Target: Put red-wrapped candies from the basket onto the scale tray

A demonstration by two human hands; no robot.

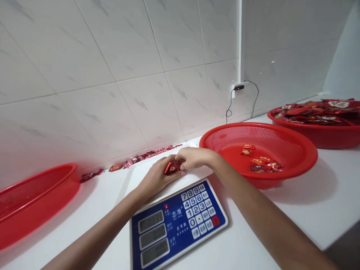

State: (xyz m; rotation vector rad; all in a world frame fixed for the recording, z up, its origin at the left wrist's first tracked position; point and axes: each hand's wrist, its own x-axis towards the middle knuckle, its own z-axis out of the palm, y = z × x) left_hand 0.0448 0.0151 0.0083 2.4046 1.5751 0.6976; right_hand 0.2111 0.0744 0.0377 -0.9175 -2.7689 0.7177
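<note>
Over the white pan (137, 181) of a digital scale (180, 221), both my hands meet around a small red-wrapped packet (172, 167). My left hand (156, 178) curls round it from the left, thumb along its lower side. From the right, my right hand (192, 157) bends its fingers onto the same packet, and its fingertips are partly hidden. Whether there is one packet or more in the grip cannot be made out. The scale's blue panel with keys and three displays faces me.
A red perforated basket (298, 150) with several wrapped candies (260, 161) stands right of the scale. Behind it, a red basin (323, 135) is heaped with red packets (315, 112). Another red basket (50, 202) is at left. Wrapped pieces (146, 154) line the wall; a cable (230, 107) hangs there.
</note>
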